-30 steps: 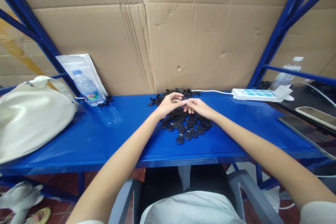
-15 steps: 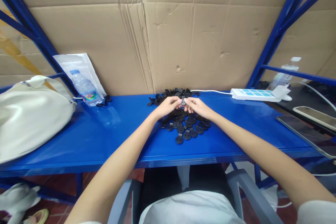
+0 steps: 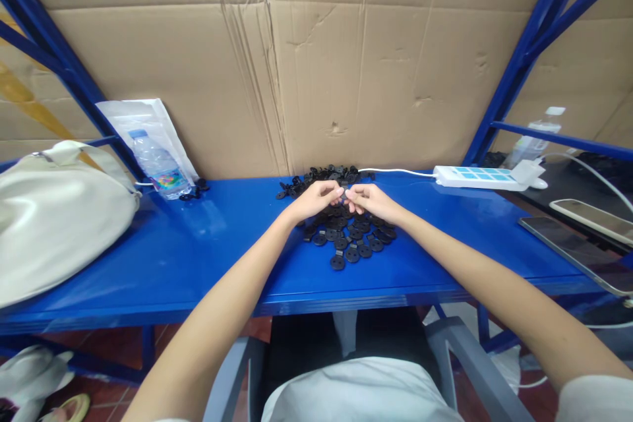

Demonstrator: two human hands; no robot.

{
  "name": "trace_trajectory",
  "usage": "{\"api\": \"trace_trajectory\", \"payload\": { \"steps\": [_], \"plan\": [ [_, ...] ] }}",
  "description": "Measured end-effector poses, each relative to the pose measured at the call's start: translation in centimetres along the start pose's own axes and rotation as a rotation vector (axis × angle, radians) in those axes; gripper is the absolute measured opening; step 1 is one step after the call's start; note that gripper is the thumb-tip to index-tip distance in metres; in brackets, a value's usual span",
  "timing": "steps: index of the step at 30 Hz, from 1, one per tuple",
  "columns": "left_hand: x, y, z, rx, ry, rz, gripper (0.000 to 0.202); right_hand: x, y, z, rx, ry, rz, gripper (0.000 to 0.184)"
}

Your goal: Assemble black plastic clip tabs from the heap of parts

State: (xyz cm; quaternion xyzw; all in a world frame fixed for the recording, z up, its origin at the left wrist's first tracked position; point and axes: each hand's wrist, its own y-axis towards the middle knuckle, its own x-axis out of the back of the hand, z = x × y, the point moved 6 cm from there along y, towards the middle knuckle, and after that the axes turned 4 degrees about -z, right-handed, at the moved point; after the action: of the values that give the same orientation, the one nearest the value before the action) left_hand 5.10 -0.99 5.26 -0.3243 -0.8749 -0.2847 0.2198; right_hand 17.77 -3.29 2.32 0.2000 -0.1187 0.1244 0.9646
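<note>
My left hand (image 3: 320, 199) and my right hand (image 3: 370, 200) meet fingertip to fingertip over the blue table. Both are closed in a pinch on one small black disc-shaped part (image 3: 345, 194), mostly hidden by the fingers. Below them lie several loose black discs with two holes and a short tab, the closest disc (image 3: 337, 262) being at the front of the spread. Behind my hands is a denser heap of small black parts (image 3: 331, 175), partly covered by the left hand.
A cream bag (image 3: 64, 224) and a water bottle (image 3: 161, 165) against a white pouch (image 3: 173, 128) stand at the left. On the right are a white power strip (image 3: 475, 177) with its cable and a dark tablet-like device (image 3: 568, 250). A cardboard wall (image 3: 386, 79) closes the back.
The disc between my fingertips has turned and shows less of its face than before. My hands stay in nearly the same place.
</note>
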Motion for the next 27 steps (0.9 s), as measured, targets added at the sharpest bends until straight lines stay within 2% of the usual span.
{"api": "trace_trajectory", "payload": {
  "steps": [10,18,27],
  "plan": [
    [-0.43,-0.12,-0.04,0.049,0.033,0.006,0.05,0.62,-0.03,0.24,0.021,-0.038,-0.044,0.047],
    [0.05,0.08,0.03,-0.013,0.024,-0.002,0.049,0.2,-0.09,0.04,0.005,-0.022,-0.004,0.046],
    [-0.23,0.09,0.15,0.04,0.031,-0.001,0.047,0.43,-0.17,0.55,0.043,-0.068,-0.02,0.049]
  ]
}}
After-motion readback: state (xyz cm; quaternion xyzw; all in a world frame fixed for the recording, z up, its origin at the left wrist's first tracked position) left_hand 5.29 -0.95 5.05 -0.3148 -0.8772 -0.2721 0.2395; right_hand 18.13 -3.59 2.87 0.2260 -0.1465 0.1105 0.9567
